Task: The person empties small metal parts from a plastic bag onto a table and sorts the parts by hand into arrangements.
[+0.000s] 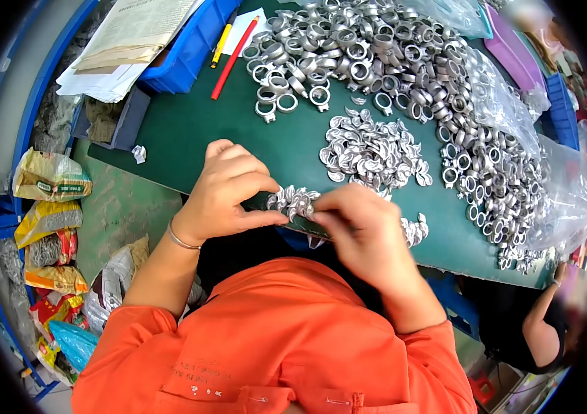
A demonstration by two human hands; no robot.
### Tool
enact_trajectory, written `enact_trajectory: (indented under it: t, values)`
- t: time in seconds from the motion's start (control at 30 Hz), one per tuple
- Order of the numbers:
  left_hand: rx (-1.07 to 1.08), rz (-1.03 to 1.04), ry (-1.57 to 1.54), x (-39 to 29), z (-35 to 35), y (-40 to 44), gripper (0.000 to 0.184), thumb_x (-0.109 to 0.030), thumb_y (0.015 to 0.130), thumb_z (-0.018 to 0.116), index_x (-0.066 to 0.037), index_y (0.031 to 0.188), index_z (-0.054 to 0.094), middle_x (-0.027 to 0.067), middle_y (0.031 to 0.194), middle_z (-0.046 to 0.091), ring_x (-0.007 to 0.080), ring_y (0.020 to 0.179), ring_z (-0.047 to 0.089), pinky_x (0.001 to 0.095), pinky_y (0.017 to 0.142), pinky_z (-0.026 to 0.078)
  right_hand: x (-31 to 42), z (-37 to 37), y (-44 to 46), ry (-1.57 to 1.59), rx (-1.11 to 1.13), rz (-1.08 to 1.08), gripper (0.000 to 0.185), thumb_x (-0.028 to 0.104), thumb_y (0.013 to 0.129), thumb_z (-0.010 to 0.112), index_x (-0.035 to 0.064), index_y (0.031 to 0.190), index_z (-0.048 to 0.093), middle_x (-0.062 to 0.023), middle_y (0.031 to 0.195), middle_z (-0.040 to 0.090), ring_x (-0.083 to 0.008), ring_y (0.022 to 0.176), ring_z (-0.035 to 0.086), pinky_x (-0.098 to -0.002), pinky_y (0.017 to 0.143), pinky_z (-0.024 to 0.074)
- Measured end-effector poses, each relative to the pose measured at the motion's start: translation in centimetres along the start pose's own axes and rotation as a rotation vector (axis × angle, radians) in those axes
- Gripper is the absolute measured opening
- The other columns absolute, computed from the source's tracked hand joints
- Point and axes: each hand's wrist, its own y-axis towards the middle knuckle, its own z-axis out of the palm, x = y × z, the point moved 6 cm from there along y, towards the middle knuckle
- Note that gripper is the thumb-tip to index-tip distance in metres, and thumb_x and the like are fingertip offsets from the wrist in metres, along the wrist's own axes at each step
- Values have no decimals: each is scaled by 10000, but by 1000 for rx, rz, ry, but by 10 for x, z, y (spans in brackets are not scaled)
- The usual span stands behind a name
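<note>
A small cluster of silvery leaf-shaped metal pieces [293, 201] lies at the table's near edge, between my two hands. My left hand [228, 186] has its thumb and forefinger curled around the left end of this cluster. From the other side, my right hand [366, 228] pinches at the right end, and its fingers partly hide what they grip. Just beyond is a larger heap of the same leaf-shaped pieces [373, 148]. A few more [415, 230] lie to the right, partly behind my right hand.
Many grey metal rings [383, 41] cover the far and right sides of the green table [190, 131]. Clear plastic bags [562, 193] lie at right. A red pencil [235, 58], a yellow pencil [223, 43] and a blue bin [186, 55] are at far left. Another person's arm [542, 324] shows at right.
</note>
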Motion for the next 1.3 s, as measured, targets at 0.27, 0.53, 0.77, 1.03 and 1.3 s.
enact_trajectory:
  t: [0.27,0.53,0.77,1.03,1.3]
  values:
    - [11,-19,40,4,2,-2,338,-356,652,887,-141,834,699,-18,832,621,201,822,578,391,887,357,-6,-8,-3,-323,-161,-135,242,-52,771,657,57,987,653,-119,898,613,-336,809,637,-412,683,541]
    - [-32,14,20,2,1,0,380,-332,610,916,-101,812,691,10,801,628,219,757,560,385,838,366,-25,-35,-22,-577,-170,-12,190,21,751,772,22,907,663,-94,876,611,-297,782,618,-391,683,514]
    - [-37,16,18,2,0,0,384,-333,608,919,-101,813,691,11,797,627,220,751,557,385,834,368,-14,-27,-24,-471,102,-210,306,-92,697,670,5,987,671,-117,1022,628,-309,910,619,-405,731,513]
    - [-26,-19,20,3,0,-1,344,-355,650,902,-133,810,694,-13,810,622,208,786,572,384,866,363,-14,-23,-28,-511,26,67,140,44,800,725,38,914,644,-112,833,576,-324,796,616,-431,671,515]
    - [-29,-4,27,3,-1,0,361,-352,643,907,-116,812,693,2,791,624,211,761,572,382,850,368,-22,-51,-32,-271,-120,168,96,24,790,713,8,860,650,-130,810,622,-303,715,645,-380,635,531]
